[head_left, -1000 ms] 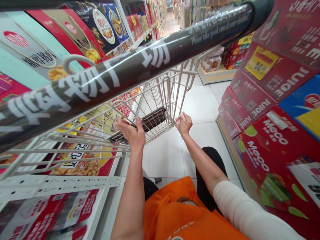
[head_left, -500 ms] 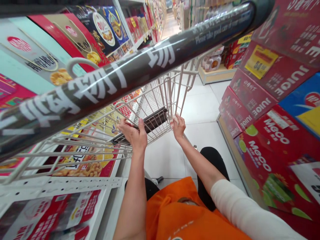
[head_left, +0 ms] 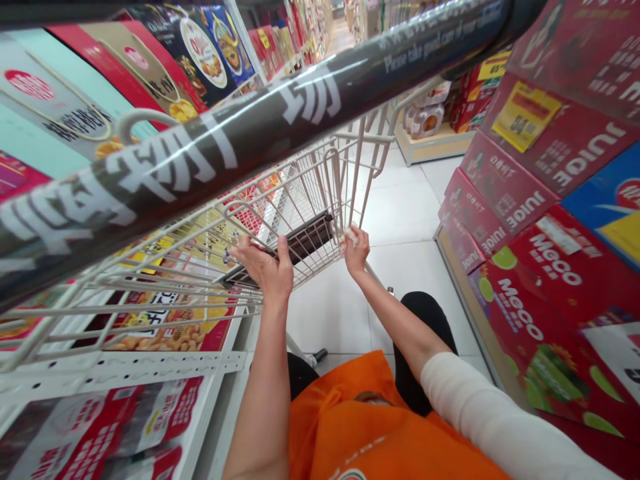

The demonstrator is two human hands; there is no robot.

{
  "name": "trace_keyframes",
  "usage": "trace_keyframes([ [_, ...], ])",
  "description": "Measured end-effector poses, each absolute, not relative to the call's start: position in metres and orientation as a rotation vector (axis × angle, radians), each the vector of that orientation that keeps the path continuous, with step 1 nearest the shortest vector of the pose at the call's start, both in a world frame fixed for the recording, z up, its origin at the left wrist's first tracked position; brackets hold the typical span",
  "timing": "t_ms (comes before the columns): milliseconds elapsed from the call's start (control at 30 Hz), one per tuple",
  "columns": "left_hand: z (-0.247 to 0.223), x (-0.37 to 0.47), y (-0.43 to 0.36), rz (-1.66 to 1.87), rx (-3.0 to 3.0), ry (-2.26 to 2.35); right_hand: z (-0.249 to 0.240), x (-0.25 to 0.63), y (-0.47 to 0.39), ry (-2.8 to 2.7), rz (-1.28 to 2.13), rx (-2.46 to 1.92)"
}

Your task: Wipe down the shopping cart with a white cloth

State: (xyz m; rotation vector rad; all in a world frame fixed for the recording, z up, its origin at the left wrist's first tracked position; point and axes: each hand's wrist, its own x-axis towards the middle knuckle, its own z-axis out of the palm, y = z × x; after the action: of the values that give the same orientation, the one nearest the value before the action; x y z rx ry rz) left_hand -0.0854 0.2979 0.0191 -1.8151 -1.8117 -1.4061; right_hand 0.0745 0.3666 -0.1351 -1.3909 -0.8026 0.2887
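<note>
A wire shopping cart (head_left: 350, 143) stands in front of me, its thick dark handlebar (head_left: 240, 127) crossing the upper part of the view at a slant. My left hand (head_left: 270, 270) is at the near side of the wire basket, beside a dark flat panel (head_left: 305, 241). Its fingers curl on the wires and the thumb points up. At the basket's near right corner, my right hand (head_left: 357, 250) is closed around the frame. Something pale shows at its fingers, too small to make out. The fingertips of both hands are partly hidden.
Shelves with boxed snacks and gift packs (head_left: 65, 100) line the left, close to the cart. Stacked red drink cartons (head_left: 530, 280) rise on the right, with yellow price tags (head_left: 525, 117). A low display stand (head_left: 435, 147) is farther ahead on the tiled floor (head_left: 410, 267).
The handlebar sits slightly lower and farther left in view, while more of the cart's lower frame shows near my left arm. Both hands keep about the same place on the basket.
</note>
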Motion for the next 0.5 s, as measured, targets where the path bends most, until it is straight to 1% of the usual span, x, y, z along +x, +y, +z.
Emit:
trace_keyframes([
  [167,0.017,-0.086,0.299,-1.379,-1.804,-1.846,-0.107,0.071,0.363,-0.852,0.125,-1.293],
  [233,0.017,-0.085,0.299,-1.373,-1.803,-1.852,-0.102,0.066,0.365,-0.924,0.134,-1.258],
  [433,0.02,-0.084,0.299,-1.372,-1.85,-1.851,-0.132,0.065,0.364,-0.935,0.276,-1.325],
  [500,0.019,-0.084,0.299,-1.368,-1.863,-1.854,-0.131,0.067,0.361,-0.943,0.277,-1.319],
])
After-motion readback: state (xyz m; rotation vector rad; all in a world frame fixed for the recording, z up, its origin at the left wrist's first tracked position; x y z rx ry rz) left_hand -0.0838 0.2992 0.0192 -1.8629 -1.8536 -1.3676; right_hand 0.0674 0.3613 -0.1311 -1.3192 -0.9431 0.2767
